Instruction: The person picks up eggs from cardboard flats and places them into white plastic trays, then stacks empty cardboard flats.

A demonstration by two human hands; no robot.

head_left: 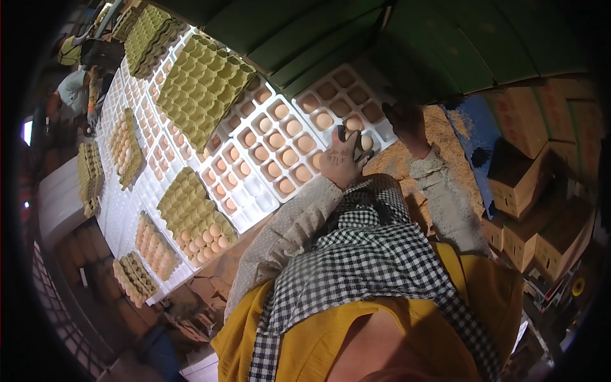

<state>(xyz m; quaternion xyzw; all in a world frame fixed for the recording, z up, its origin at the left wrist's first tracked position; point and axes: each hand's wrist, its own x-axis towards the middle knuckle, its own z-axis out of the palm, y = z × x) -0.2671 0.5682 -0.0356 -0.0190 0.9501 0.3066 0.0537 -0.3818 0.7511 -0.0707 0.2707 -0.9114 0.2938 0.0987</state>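
Note:
Over the near edge of a white moulded egg tray (304, 118) lies my left hand (342, 160), in a light glove with dark fingertips. Its fingers are bent but apart, next to a pale egg (366, 142) and a brown egg (353, 123). My right hand (410, 129), dark and in shadow, is at the tray's right edge; its finger grip is unclear. Brown eggs sit singly in the tray's square pockets, several of them shaded. Just left, a second white tray (270, 202) holds rows of brown eggs.
Stacked olive pulp trays (202, 86) rest on the egg trays to the left. Nearer, another pulp tray (184, 202) holds loose eggs. A dark green panel (305, 38) rises behind. Cardboard boxes (519, 184) stand right, beside grainy tan material (449, 149). Another person (73, 92) is far left.

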